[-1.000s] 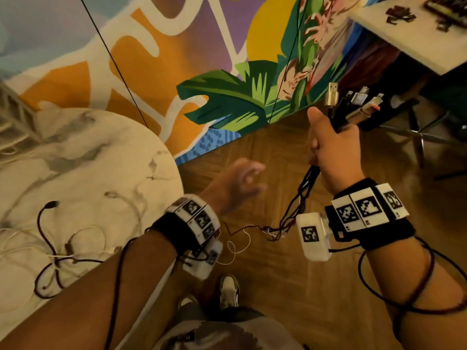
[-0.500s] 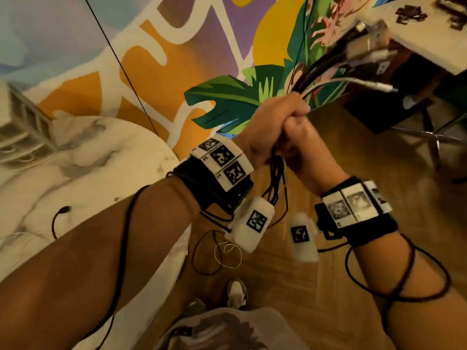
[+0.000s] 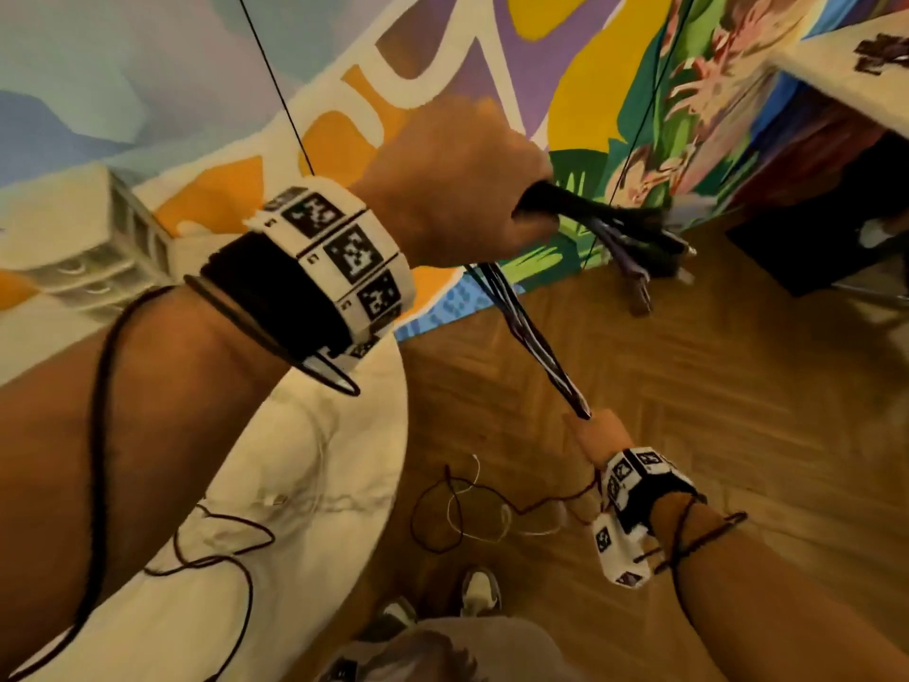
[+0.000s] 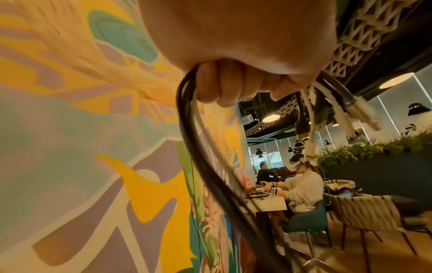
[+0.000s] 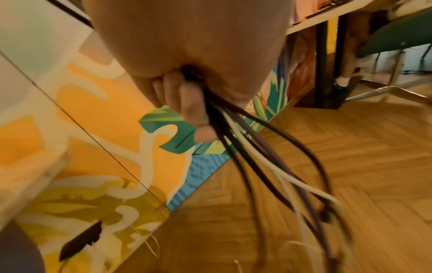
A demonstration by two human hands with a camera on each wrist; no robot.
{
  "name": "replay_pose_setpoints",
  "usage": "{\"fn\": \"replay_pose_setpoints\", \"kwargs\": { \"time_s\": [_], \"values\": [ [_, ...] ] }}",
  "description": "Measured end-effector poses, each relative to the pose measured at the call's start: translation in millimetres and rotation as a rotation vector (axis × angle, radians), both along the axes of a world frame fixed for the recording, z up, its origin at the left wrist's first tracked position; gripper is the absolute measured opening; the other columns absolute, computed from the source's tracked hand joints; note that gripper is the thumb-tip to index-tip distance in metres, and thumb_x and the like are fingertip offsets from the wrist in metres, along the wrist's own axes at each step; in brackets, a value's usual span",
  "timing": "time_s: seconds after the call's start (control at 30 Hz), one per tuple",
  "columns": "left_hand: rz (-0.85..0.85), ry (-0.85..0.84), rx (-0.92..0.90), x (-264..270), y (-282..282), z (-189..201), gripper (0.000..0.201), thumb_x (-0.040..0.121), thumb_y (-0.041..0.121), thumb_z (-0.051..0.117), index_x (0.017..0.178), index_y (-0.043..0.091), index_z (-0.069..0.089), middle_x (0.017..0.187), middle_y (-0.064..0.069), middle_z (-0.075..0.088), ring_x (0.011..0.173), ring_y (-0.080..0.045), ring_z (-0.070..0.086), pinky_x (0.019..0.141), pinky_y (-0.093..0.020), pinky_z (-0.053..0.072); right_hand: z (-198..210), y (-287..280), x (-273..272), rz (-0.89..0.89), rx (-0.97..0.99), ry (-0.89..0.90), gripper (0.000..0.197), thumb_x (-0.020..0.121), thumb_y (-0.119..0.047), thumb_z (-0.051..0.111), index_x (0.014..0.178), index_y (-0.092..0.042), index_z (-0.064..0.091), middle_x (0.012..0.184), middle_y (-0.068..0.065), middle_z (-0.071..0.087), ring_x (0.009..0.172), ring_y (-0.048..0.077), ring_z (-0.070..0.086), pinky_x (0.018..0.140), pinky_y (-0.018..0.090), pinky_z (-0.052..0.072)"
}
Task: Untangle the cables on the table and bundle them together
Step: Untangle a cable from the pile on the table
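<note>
Half a second ago both hands met on the cables (image 3: 531, 337); now the bundle stretches between them, off the bench (image 3: 305, 484) edge. Loose tails trailing near the floor could snag and re-knot if pulled quickly. Fingers (image 4: 210, 86) of the left hand (image 3: 457, 189) curl round the plug end; the right hand (image 3: 597, 435) grips the strands lower.

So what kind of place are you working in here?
Probably a café or co-working lounge: a big painted mural on the wall, pendant lamps overhead, and other people seated at a table further back.
</note>
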State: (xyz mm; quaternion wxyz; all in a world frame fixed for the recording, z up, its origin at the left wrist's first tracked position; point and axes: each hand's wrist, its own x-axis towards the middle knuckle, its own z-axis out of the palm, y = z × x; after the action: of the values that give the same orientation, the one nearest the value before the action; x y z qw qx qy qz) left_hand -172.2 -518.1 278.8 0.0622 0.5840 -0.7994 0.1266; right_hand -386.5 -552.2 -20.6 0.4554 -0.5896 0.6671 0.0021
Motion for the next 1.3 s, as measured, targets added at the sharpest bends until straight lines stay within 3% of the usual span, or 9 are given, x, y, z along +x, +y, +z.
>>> {"fn": "replay_pose_setpoints", "kwargs": {
  "time_s": [0.23, 0.43, 0.6, 0.77, 0.87, 0.97, 1.07, 1.17, 1.3],
  "values": [
    [0.069, 0.063, -0.165, 10.2, -5.1, 18.6, 0.046, 0.091, 0.043, 0.034, 0.089, 0.010, 0.065, 0.053, 0.004, 0.034, 0.045, -0.007, 0.025, 0.048, -0.030, 0.024, 29.2, -30.3, 8.7, -0.433, -0.367, -0.298, 0.020, 0.096, -0.016, 0.048, 0.083, -0.007, 0.061, 0.065, 0.003, 0.052, 0.071, 0.028, 0.052, 0.065, 0.034, 0.038],
    [-0.044, 0.499, -0.095, -8.5, -2.1, -28.1, 0.031, 0.084, 0.037, 0.045, 0.064, 0.018, 0.059, 0.047, 0.009, 0.037, 0.040, -0.006, 0.028, 0.044, -0.020, 0.022, -4.9, -12.4, -11.0, 0.058, -0.061, 0.102, 0.024, 0.092, -0.024, 0.058, 0.072, -0.010, 0.061, 0.064, 0.005, 0.056, 0.068, 0.028, 0.056, 0.061, 0.034, 0.046],
    [0.082, 0.984, 0.024, -32.0, -10.6, -82.9, 0.040, 0.086, 0.018, 0.052, 0.050, 0.026, 0.036, 0.045, 0.011, 0.034, 0.040, -0.010, 0.028, 0.043, -0.022, 0.023, 14.9, -15.4, -0.5, 0.518, -0.099, 0.232, 0.026, 0.089, -0.022, 0.060, 0.107, -0.004, 0.064, 0.101, 0.014, 0.064, 0.096, 0.030, 0.062, 0.074, 0.033, 0.046],
    [0.317, 1.297, 0.183, -45.3, -14.7, -129.5, 0.045, 0.091, 0.016, 0.057, 0.050, 0.021, 0.040, 0.045, 0.008, 0.034, 0.036, -0.005, 0.029, 0.041, -0.016, 0.023, 84.0, -16.2, 20.3, 0.234, -0.113, -0.773, 0.053, 0.085, 0.004, 0.050, 0.127, -0.028, 0.054, 0.134, -0.007, 0.054, 0.127, 0.013, 0.048, 0.098, 0.035, 0.042],
    [0.346, 1.325, 0.224, -45.1, -4.0, -152.8, 0.026, 0.091, 0.017, 0.058, 0.065, 0.016, 0.059, 0.057, 0.004, 0.054, 0.047, 0.002, 0.049, 0.049, -0.011, 0.036, 124.9, -13.3, 39.1, 0.096, 0.031, -1.144, 0.044, 0.081, -0.032, 0.063, 0.122, -0.018, 0.058, 0.128, 0.004, 0.060, 0.116, 0.016, 0.058, 0.098, 0.032, 0.045],
    [0.235, 1.303, 0.267, -53.1, 15.5, -161.5, 0.016, 0.090, 0.006, 0.057, 0.102, 0.001, 0.065, 0.094, -0.004, 0.066, 0.085, -0.005, 0.061, 0.075, -0.014, 0.048, 151.9, -7.3, 58.6, 0.207, -0.019, -0.991, 0.058, 0.076, -0.060, 0.063, 0.115, -0.018, 0.068, 0.117, 0.012, 0.066, 0.109, 0.023, 0.062, 0.097, 0.037, 0.048],
    [0.266, 1.345, 0.279, -55.8, 32.1, -167.8, 0.028, 0.091, 0.008, 0.055, 0.119, 0.009, 0.059, 0.117, -0.012, 0.064, 0.109, -0.014, 0.058, 0.093, -0.026, 0.046, 156.0, -2.2, 73.6, 0.232, 0.020, -0.858, 0.041, 0.094, -0.044, 0.049, 0.094, -0.013, 0.075, 0.104, 0.020, 0.069, 0.090, 0.028, 0.063, 0.083, 0.039, 0.053],
    [0.427, 1.270, 0.405, -45.6, 45.5, -173.8, 0.036, 0.094, 0.019, 0.054, 0.126, 0.003, 0.054, 0.127, -0.016, 0.057, 0.120, -0.027, 0.052, 0.099, -0.030, 0.040, 152.4, 7.0, 87.0, 0.272, 0.033, -0.838, 0.045, 0.101, -0.023, 0.036, 0.090, 0.001, 0.072, 0.103, 0.011, 0.072, 0.091, 0.017, 0.065, 0.074, 0.018, 0.053],
    [0.381, 0.842, 0.470, -22.1, 65.6, -167.8, 0.041, 0.095, 0.036, 0.045, 0.125, 0.009, 0.054, 0.121, -0.012, 0.059, 0.110, -0.026, 0.056, 0.086, -0.030, 0.043, 141.7, 17.0, 102.9, 0.257, 0.029, -0.823, 0.042, 0.101, -0.022, 0.038, 0.087, -0.006, 0.073, 0.085, -0.002, 0.073, 0.078, 0.012, 0.065, 0.059, 0.017, 0.051]
  ]
}}
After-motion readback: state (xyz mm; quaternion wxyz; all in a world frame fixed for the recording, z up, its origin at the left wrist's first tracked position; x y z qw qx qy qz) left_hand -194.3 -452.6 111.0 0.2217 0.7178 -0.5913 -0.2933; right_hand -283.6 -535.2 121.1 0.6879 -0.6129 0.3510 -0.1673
